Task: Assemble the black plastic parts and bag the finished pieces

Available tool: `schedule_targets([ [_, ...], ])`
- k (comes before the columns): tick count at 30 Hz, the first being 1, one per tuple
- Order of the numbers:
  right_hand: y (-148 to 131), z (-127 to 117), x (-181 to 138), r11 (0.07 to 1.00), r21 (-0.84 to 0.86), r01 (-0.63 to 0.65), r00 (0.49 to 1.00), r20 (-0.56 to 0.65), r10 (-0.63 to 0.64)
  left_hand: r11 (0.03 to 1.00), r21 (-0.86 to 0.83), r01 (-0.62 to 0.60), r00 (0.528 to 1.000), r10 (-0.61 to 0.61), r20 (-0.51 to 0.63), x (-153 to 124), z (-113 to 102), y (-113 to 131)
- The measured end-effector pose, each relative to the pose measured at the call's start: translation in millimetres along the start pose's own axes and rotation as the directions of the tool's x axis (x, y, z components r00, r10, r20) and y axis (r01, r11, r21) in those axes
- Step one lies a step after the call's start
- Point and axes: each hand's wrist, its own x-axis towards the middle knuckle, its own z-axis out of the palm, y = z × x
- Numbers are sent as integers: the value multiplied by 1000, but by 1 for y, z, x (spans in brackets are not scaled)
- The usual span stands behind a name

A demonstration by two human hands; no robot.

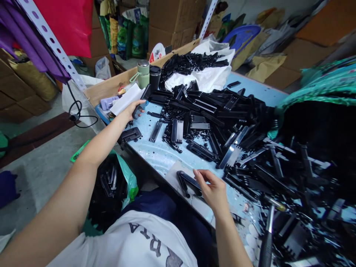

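My left hand (135, 110), stretched out to the table's far left edge, is closed around a dark handheld piece (138, 108) with a blue part near the fingertips. What kind of piece it is, I cannot tell. My right hand (213, 185) is near the front edge, thumb and forefinger pinched together; anything between them is too small to make out. Just beside and below those fingers lies a black hinged bracket (183, 181) on a pale plate (174, 171). Loose black plastic parts (177, 130) with ribbed ends lie between the two hands.
A heap of black parts (211, 104) spreads across the blue table (150, 155). On the right are a hammer (269, 226) and a green sack (319, 87). A green flask (143, 74) and black cup (155, 77) stand at the back left. A bag of parts (111, 181) hangs below the front edge.
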Motion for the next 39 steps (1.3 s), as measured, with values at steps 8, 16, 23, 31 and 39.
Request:
schedule_targets([
  [8,12,-3,-2,1000,-19,-3,1000,3,3,838,524,-148,941,283,-186,22,-47,30],
  [16,13,8,2,1000,16,-18,999,36,17,107,986,-130,865,499,60,-2,-84,11],
  [23,15,11,4,1000,3,-24,999,47,24,183,934,-307,853,487,185,-7,-77,18],
  [31,10,18,1,999,26,-41,998,56,39,157,973,-172,715,699,13,-36,-74,55],
  [39,17,13,-8,999,-3,-51,997,58,51,101,959,266,763,586,-274,-7,-113,59],
])
